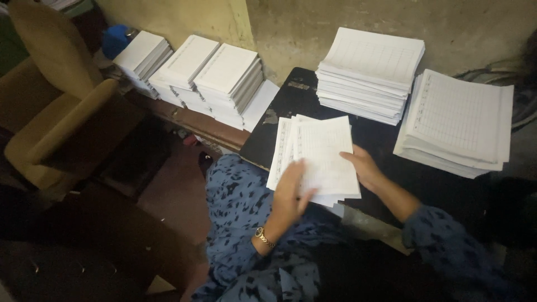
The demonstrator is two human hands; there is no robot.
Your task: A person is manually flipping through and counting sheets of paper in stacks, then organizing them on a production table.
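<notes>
A small fanned bundle of ruled white sheets [319, 148] lies on a dark table [291, 103] in front of me. My left hand [291, 193], with a gold watch on its wrist, rests flat on the bundle's near edge. At the bundle's right edge, my right hand [364, 166] grips the sheets with the thumb on top. Both sleeves are blue with dark spots.
Two tall stacks of ruled sheets stand behind: one at the back [372, 72], one to the right [458, 123]. Three more stacks [196, 72] sit on a low brown bench to the left. A tan armchair [56, 106] is at far left, below a rough wall.
</notes>
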